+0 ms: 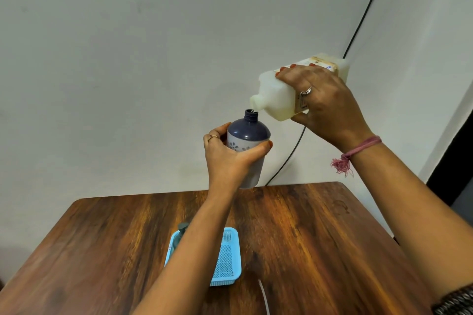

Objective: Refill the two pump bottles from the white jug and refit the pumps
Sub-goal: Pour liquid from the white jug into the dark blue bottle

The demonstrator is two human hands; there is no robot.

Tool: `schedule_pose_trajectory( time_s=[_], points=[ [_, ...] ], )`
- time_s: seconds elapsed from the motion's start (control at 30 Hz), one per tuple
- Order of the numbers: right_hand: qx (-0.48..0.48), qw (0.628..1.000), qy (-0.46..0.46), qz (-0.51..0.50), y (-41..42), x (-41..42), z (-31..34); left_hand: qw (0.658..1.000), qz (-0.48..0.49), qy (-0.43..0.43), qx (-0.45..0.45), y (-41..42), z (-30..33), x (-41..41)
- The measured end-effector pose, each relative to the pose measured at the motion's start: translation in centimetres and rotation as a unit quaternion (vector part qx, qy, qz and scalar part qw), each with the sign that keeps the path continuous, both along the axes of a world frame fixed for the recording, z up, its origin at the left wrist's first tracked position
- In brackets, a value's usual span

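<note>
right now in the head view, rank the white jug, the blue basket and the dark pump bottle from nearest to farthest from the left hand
1. Dark pump bottle: gripped in the left hand itself, held up above the table's far edge.
2. White jug: up and to the right, tilted in the right hand, spout at the bottle's open neck.
3. Blue basket: lowest, on the wooden table under the left forearm.

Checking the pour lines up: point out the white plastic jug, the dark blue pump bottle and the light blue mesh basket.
white plastic jug (279, 94), head view, bare side wall.
dark blue pump bottle (248, 130), head view, domed shoulder.
light blue mesh basket (226, 258), head view, mesh floor.
</note>
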State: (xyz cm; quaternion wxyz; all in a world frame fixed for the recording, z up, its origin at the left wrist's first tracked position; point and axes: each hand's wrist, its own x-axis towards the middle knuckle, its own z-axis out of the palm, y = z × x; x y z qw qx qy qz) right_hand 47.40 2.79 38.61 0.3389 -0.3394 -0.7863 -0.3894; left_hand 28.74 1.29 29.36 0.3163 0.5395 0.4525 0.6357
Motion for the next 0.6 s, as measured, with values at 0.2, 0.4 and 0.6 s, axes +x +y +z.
schedule_pose_trajectory(
  time_s=[0.2,0.4,0.6],
  points=[
    [0.004,1.0,0.002,0.005,0.11,0.07,0.05,1.0,0.0,0.002,0.001,0.08,-0.12,0.02],
    [0.008,1.0,0.002,0.005,0.13,0.07,-0.11,1.0,0.001,0.001,0.001,0.26,-0.16,0.09],
    [0.006,1.0,-0.004,0.003,0.35,0.21,-0.18,1.0,0.0,0.002,0.0,0.42,-0.22,0.18]
  ],
)
